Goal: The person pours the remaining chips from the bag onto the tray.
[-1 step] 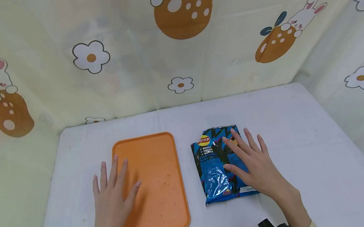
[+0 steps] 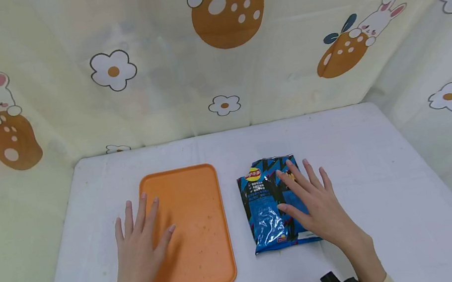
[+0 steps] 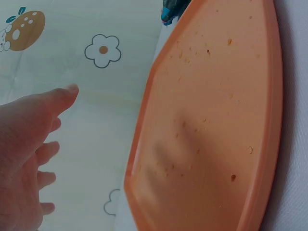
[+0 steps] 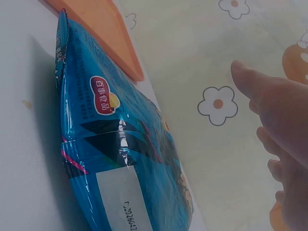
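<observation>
Head view: left hand (image 2: 138,248) over tray (image 2: 201,231), right hand (image 2: 320,206) over packet (image 2: 265,222), both spread.

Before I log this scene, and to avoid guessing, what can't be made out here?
- Blue bag: right part behind the right hand, head view.
- Orange tray: left edge partly behind the left hand, head view.
- White label: lower end cut off by bottom edge, right wrist view.
- Specks: too small to identify, left wrist view.

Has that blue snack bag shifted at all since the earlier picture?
No: in the head view, the blue bag shows no visible shift in any direction against the far edge of the white table.
</observation>
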`<state>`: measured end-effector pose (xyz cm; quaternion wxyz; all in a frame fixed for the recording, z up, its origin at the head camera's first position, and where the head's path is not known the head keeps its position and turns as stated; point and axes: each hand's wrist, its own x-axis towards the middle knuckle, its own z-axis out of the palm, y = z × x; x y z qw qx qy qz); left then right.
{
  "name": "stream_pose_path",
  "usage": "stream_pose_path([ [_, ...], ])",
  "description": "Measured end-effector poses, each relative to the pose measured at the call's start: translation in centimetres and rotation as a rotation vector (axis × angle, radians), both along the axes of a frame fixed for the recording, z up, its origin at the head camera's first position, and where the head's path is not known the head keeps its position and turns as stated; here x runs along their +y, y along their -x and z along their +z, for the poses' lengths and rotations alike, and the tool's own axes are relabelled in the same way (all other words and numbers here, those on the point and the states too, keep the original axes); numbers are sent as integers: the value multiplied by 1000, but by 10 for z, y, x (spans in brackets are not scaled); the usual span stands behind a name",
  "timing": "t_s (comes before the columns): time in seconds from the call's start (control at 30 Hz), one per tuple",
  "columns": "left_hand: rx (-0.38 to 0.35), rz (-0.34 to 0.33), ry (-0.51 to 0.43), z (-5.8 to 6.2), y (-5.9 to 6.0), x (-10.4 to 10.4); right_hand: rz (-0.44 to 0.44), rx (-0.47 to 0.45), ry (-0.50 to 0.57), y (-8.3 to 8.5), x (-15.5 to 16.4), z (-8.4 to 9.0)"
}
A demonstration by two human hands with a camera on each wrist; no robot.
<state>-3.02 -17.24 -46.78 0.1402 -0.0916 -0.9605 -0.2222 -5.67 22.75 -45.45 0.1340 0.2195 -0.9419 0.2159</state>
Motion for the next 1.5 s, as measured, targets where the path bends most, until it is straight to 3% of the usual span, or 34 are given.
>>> stream_pose_path([
  [0.63, 20, 26, 21, -1, -4, 0, -9, -7, -15, -7, 2, 0],
  [0.9, -19, 132, -27, -5, -4, -3, -12, -12, -6, -7, 2, 2],
  [1.0, -97, 212, -54, -5, -5, -4, -14, -13, -2, -7, 2, 2],
  [1.13, -260, 306, -105, -4, -7, -6, -12, -8, 4, -8, 2, 2],
  [1.33, -475, 359, -210, -13, -3, -11, -11, 11, 19, -6, 2, 3],
  [1.4, -504, 372, -228, -17, -2, -12, -11, 16, 28, -6, 2, 4],
  [1.5, -482, 398, -255, -21, -1, -13, -9, 23, 34, -5, 2, 5],
])
